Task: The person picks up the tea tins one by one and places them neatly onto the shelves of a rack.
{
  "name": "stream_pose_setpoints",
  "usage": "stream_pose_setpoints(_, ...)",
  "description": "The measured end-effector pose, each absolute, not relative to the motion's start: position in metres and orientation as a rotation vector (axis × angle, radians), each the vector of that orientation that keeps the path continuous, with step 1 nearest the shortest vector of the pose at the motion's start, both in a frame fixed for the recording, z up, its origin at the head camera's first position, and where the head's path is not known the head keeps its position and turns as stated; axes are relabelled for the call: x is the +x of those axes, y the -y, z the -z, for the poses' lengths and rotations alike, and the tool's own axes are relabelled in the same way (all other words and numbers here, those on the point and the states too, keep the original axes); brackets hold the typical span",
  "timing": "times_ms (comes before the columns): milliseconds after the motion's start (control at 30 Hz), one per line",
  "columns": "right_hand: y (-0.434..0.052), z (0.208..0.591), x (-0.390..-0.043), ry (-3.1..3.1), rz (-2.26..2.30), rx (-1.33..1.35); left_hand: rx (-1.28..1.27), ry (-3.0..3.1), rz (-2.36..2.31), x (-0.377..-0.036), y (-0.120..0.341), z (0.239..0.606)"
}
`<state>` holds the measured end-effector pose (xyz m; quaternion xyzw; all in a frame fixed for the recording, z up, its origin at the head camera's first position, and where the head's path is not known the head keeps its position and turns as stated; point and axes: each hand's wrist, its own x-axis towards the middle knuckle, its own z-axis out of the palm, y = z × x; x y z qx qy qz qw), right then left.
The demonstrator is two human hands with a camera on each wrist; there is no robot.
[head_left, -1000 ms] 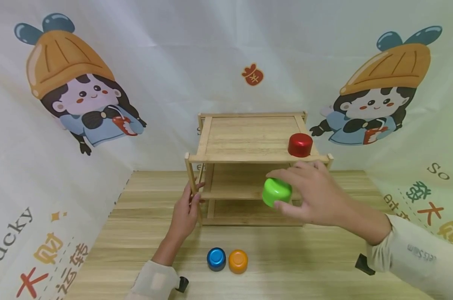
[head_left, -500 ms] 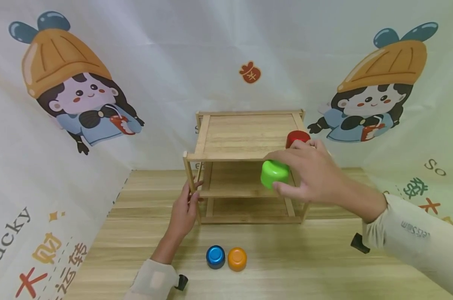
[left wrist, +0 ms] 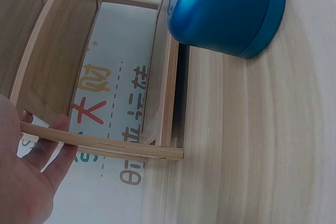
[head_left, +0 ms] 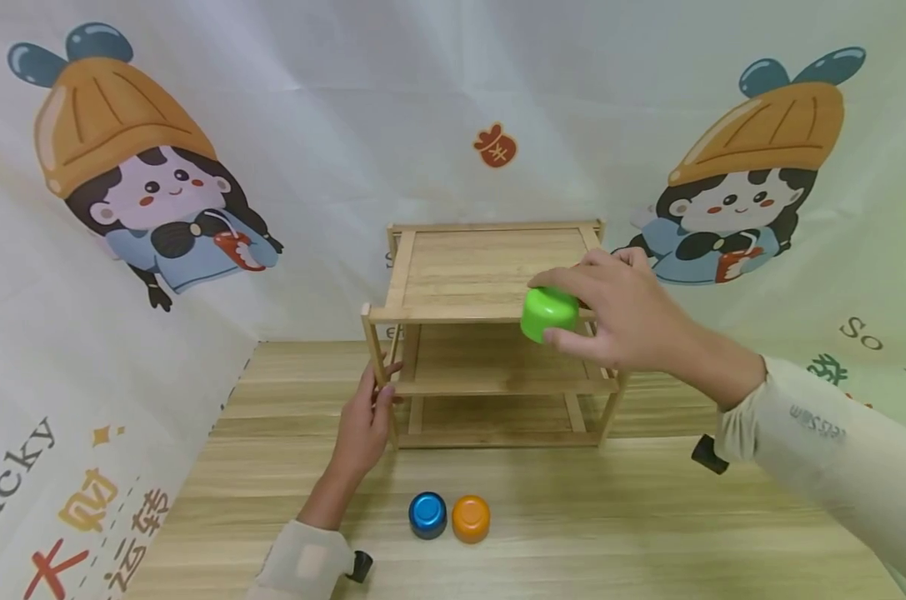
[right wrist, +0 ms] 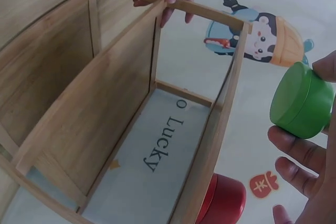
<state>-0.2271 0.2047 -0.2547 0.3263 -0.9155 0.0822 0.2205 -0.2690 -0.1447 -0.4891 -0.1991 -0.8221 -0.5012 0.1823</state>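
Observation:
A small green round tin (head_left: 548, 314) is in my right hand (head_left: 623, 310), pinched between thumb and fingers. It hovers at the front edge of the top board of the wooden shelf (head_left: 490, 271), toward the right. My left hand (head_left: 364, 423) grips the shelf's left front post, as the left wrist view also shows. A red tin (right wrist: 223, 200) stands on the top board in the right wrist view; my right hand hides it almost wholly in the head view. On the table, a blue tin (head_left: 427, 515) and an orange tin (head_left: 471, 518) stand side by side before the shelf.
The shelf has a middle board (head_left: 483, 358) and a bottom board (head_left: 490, 417) below the top one. A white cloth (head_left: 332, 167) printed with cartoon figures hangs behind and at both sides of the wood-grain table (head_left: 573, 525).
My right hand has risen with the green tin, from in front of the middle board to the top board's edge, covering the red tin. My left hand stays on the post.

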Motion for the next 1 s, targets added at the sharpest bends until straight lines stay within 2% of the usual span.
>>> stream_pose_setpoints(567,-0.207,0.244,-0.257,2.623,-0.26,0.813,-0.558,2.329,1.406,-0.27,0.146,0.489)
stream_pose_setpoints(1000,-0.214,0.25,-0.278,2.666,-0.281,0.772,-0.548,2.335,1.4,-0.272,0.146,0.49)
